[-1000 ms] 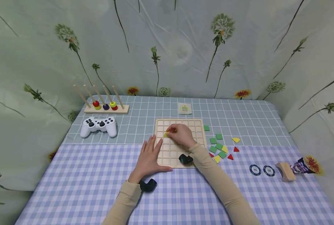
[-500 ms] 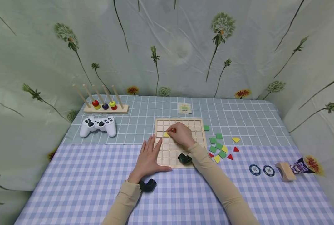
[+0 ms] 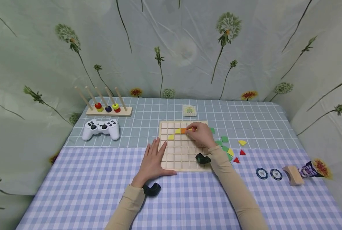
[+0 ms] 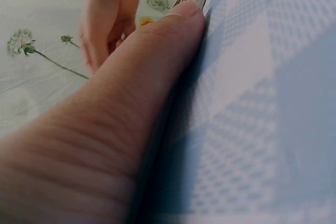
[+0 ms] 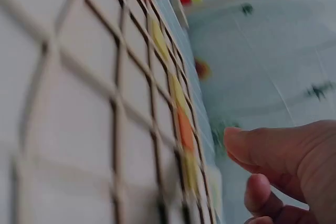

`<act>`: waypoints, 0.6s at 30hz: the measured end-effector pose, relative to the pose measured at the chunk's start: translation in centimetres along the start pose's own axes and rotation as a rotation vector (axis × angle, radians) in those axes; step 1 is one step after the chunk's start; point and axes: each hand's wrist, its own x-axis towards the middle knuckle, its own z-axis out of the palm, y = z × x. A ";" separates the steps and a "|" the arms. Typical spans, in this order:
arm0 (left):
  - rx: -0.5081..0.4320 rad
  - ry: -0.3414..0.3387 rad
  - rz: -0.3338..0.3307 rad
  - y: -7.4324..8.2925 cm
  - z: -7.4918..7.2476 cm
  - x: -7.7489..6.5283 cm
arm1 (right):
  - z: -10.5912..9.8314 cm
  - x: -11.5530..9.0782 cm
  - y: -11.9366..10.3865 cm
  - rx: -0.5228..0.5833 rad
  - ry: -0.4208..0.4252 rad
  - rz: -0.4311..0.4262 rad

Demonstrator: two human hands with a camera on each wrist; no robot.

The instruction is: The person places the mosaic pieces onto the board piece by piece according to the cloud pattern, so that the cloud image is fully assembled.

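My left hand (image 3: 152, 164) lies spread along the left side of a wooden grid board (image 3: 174, 159), thumb at its near edge. In the left wrist view, the thumb (image 4: 178, 24) meets the board's corner. My right hand (image 3: 201, 134) is over the upper part of the board, fingers loosely bent beside an orange tile (image 3: 183, 130). The right wrist view shows nothing between thumb and fingers (image 5: 257, 190). One yellow quarter-round tile (image 3: 171, 137) fills a cell; a second yellow tile (image 3: 178, 131) adjoins the orange one. Another yellow tile (image 5: 190, 174) follows it, partly hidden by my hand in the head view.
Right of the board lie green squares (image 3: 224, 139), yellow pieces (image 3: 242, 142) and red triangles (image 3: 236, 160). A pattern card (image 3: 189, 110) is behind it. A game controller (image 3: 101, 128) and peg stand (image 3: 109, 111) are left; chips (image 3: 261, 173) and a wooden block (image 3: 293, 175) right.
My right hand has let go of the lower yellow tile and moved right across the board, uncovering the yellow and orange tiles in the row above. The left hand stays put.
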 end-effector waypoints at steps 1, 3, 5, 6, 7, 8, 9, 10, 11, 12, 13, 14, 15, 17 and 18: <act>-0.005 0.004 0.001 0.0 0.0 0.0 | -0.7 -0.1 0.4 -0.006 0.010 0.016; -0.015 0.013 0.008 0.1 0.0 0.0 | -2.0 -0.4 1.3 -0.017 0.023 0.041; -0.019 0.016 0.011 0.1 0.0 0.0 | -3.1 -0.7 2.2 -0.032 0.029 0.058; -0.021 0.015 0.012 0.1 0.0 0.0 | -3.7 -0.8 2.7 -0.041 0.032 0.062; -0.021 0.013 0.013 0.1 0.0 -0.1 | -4.1 -0.9 3.1 -0.050 0.035 0.070; -0.021 0.012 0.013 0.1 0.0 -0.1 | -4.6 -1.0 3.6 -0.060 0.036 0.076; -0.020 0.009 0.010 0.1 -0.1 -0.1 | -5.0 -1.1 4.1 -0.072 0.037 0.072; -0.019 0.008 0.010 0.1 -0.1 -0.1 | -5.3 -1.2 4.5 -0.086 0.039 0.075; -0.019 0.009 0.009 0.1 -0.1 -0.1 | -5.6 -1.3 4.9 -0.101 0.039 0.073; -0.018 0.011 0.009 0.1 -0.1 -0.1 | -5.9 -1.3 5.2 -0.114 0.039 0.072; -0.020 0.014 0.010 0.1 -0.1 -0.1 | -6.1 -1.3 5.5 -0.128 0.035 0.062; -0.022 0.017 0.010 0.1 -0.1 -0.1 | -6.3 -1.3 5.8 -0.139 0.030 0.054; -0.022 0.020 0.011 0.1 -0.1 -0.1 | -6.4 -1.3 6.1 -0.148 0.024 0.049; -0.025 0.020 0.011 0.2 -0.2 -0.1 | -6.5 -1.3 6.5 -0.164 0.011 0.043; -0.025 0.018 0.011 0.2 -0.2 -0.1 | -6.5 -1.4 6.7 -0.170 0.005 0.042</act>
